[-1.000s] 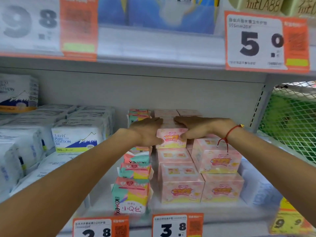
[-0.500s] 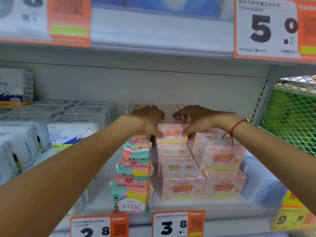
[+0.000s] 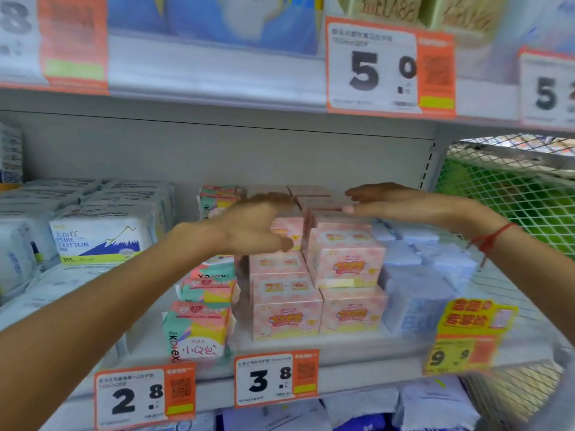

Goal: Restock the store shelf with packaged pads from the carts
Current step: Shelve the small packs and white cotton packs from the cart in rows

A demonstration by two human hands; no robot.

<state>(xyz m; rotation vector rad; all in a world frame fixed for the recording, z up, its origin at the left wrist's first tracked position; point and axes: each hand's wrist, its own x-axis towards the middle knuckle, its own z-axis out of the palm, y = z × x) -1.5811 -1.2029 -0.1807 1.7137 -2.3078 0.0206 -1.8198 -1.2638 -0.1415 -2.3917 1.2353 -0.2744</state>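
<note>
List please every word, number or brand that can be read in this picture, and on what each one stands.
"PURE COTTON": white pack with mountain
"Kotex": pastel pack, front of its row
"2.8": left price tag
"3.8": middle price tag
"5.0": price tag on upper shelf edge
"9.9": yellow tag, blurred
"5": cut-off tag at right edge
Pink boxes: print too blurred to read
Small print on all tags: unreadable

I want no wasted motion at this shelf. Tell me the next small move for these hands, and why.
Probably draw both hands back and reach for another pack. The left hand and right hand are open and hold nothing, spread over the pink packs, which sit squarely stacked. Bare shelf shows left of the Kotex packs.
</note>
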